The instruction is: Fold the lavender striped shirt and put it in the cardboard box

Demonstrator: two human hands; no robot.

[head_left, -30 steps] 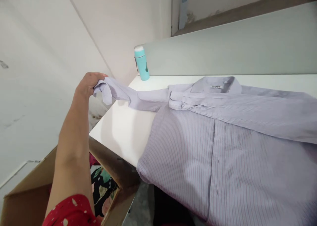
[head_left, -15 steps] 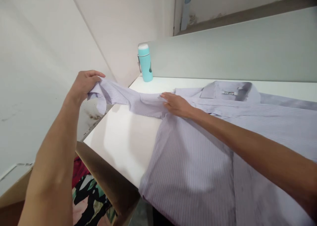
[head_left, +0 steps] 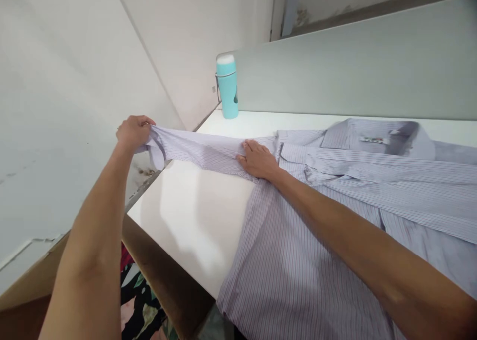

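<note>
A pale lilac striped shirt (head_left: 309,245) lies spread over a white table (head_left: 186,220), its collar toward the back and its lower part reaching the near edge. My left hand (head_left: 134,132) pinches the cuff of one sleeve, holding it off the table's left side so the sleeve is stretched out. On that sleeve, near the shoulder, my right hand (head_left: 258,158) rests flat with fingers extended. The other sleeve (head_left: 387,166) lies folded across the shirt's chest, its cuff just right of my right hand.
A turquoise bottle (head_left: 228,89) with a white lid stands at the table's back left corner. A pale panel (head_left: 346,66) rises behind the table. Below the left edge, a cardboard box (head_left: 164,265) holds floral and red cloth (head_left: 143,300).
My right hand has settled flat onto the sleeve, which is now straighter and smoother. The shirt's other cuff now shows beside it. The view has shifted slightly.
</note>
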